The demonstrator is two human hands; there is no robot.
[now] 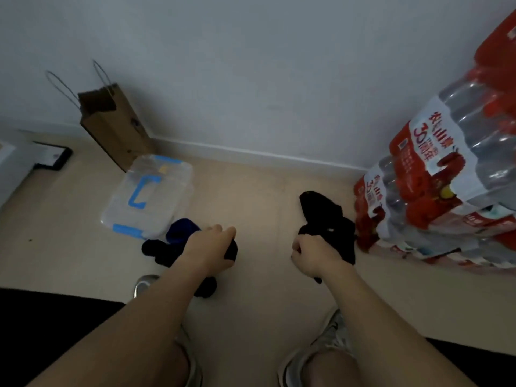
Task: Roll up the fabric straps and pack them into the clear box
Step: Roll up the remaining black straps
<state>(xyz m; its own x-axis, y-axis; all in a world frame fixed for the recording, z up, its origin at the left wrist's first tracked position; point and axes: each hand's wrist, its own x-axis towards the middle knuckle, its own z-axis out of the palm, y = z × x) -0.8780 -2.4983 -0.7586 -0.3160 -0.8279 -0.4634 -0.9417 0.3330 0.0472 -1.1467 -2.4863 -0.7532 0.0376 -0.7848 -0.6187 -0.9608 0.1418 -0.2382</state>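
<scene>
Strap (327, 217) in right hand (315, 256), pile (159, 251) under left hand (211, 247)

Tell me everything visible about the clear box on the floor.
The clear box is see-through plastic with rounded corners, lid apparently on, with a blue C-shaped handle on top and blue latches at two ends. It lies flat on the beige floor in front of a brown paper bag. A blue fabric bundle seems to touch its near corner. Neither the left hand nor the right hand touches it.
</scene>
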